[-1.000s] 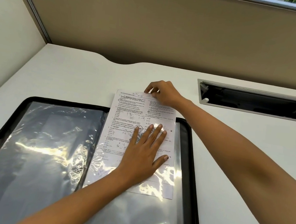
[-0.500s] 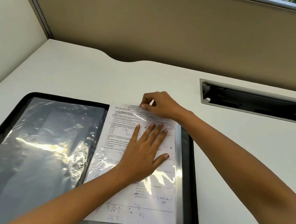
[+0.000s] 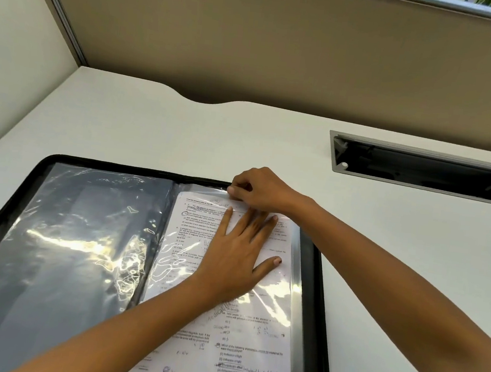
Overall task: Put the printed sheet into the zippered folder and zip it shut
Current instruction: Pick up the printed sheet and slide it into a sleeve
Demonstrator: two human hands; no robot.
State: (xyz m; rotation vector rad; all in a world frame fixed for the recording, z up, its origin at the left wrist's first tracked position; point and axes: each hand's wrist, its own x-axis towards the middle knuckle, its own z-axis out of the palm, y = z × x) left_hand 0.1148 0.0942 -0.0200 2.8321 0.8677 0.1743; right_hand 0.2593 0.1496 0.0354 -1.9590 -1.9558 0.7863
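Note:
A black zippered folder [image 3: 321,300] lies open on the white desk, with shiny clear plastic sleeves on both halves. The printed sheet [image 3: 251,347] lies inside the right-hand sleeve, its top edge just below the sleeve's opening. My left hand [image 3: 236,260] lies flat on the sleeve over the sheet, fingers spread. My right hand [image 3: 263,192] pinches the top edge of the clear sleeve at the folder's far rim, just above the sheet's top. The left sleeve [image 3: 74,243] shows only dark backing and glare.
A recessed metal cable slot [image 3: 421,171] is set into the desk at the back right. A beige partition wall [image 3: 282,53] runs along the desk's far edge, and a pale divider [image 3: 17,40] stands at the left.
The sheet has slid toward me, deeper into the right sleeve; its top no longer sticks out past the folder. My right hand followed down to the sleeve's top edge.

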